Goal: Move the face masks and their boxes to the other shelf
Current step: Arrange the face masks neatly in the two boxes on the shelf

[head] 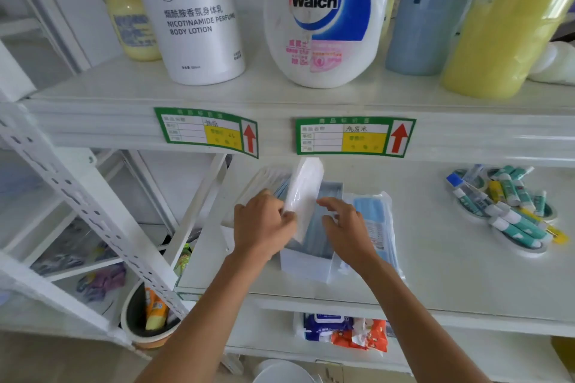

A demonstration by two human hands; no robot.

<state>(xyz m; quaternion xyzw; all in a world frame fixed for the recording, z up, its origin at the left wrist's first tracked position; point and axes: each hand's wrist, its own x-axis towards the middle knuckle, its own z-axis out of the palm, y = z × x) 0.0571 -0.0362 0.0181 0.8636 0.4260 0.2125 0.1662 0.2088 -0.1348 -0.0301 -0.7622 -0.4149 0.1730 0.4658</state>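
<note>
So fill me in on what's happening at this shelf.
A person is working at the middle white metal shelf. Their left hand grips a white plastic-wrapped mask pack, held upright above an open white box of blue face masks. The right hand hovers open over the box. A clear-wrapped bundle of blue masks lies beside it.

"Walch" on the big white jug (323, 19), "NICOTINAMIDE PERFUME BODY LOTION" on the white bottle (196, 19) just left of it.
</note>
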